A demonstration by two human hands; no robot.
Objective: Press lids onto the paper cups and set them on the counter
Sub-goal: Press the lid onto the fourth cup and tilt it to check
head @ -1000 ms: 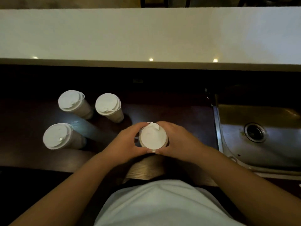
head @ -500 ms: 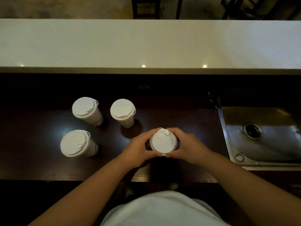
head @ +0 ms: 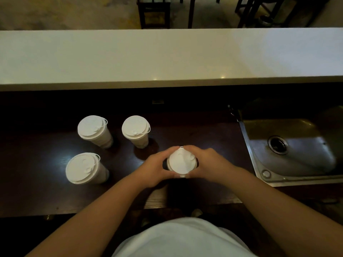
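Observation:
A white paper cup with a white lid (head: pixel 182 161) sits in the middle of the dark wooden counter (head: pixel 37 197). My left hand (head: pixel 156 167) and my right hand (head: pixel 211 164) wrap around its rim from both sides, fingertips meeting at the far and near edges. The cup's body is hidden under the lid and my hands. Three lidded white cups stand to the left: one at the back left (head: pixel 92 129), one at the back middle (head: pixel 136 129) and one nearer me (head: pixel 84 168).
A steel sink (head: pixel 297 164) with a round drain (head: pixel 278 145) lies right of the counter. A raised white bar top (head: pixel 167 56) runs across behind the dark counter. Dark chair legs (head: pixel 154 13) stand on the floor beyond it.
The view has tilted up and shifted, so the floor and chairs beyond the bar top show. My hands stay clasped on the lidded cup; the three other cups have not moved.

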